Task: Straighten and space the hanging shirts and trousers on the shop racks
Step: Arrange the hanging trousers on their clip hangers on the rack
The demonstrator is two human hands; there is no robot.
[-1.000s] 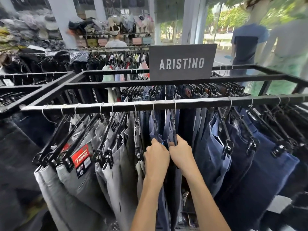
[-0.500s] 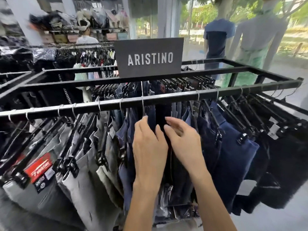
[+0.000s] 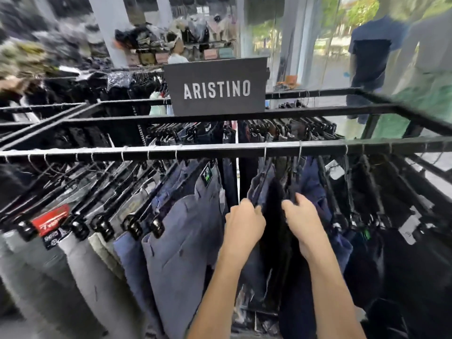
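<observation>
Beneath rail [image 3: 220, 150], trousers [image 3: 186, 241] lengthwise vertical.

Bright window daylight upper right; motion-blurred, edges bowed.

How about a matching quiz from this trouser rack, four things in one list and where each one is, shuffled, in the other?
1 brand sign
2 red tag
3 left hand
4 mannequin

A by the window, far right
B on grey trousers, left end
C above the rack's middle bar
D gripping dark trousers under the front rail

Pairs: 1-C, 2-B, 3-D, 4-A
</observation>
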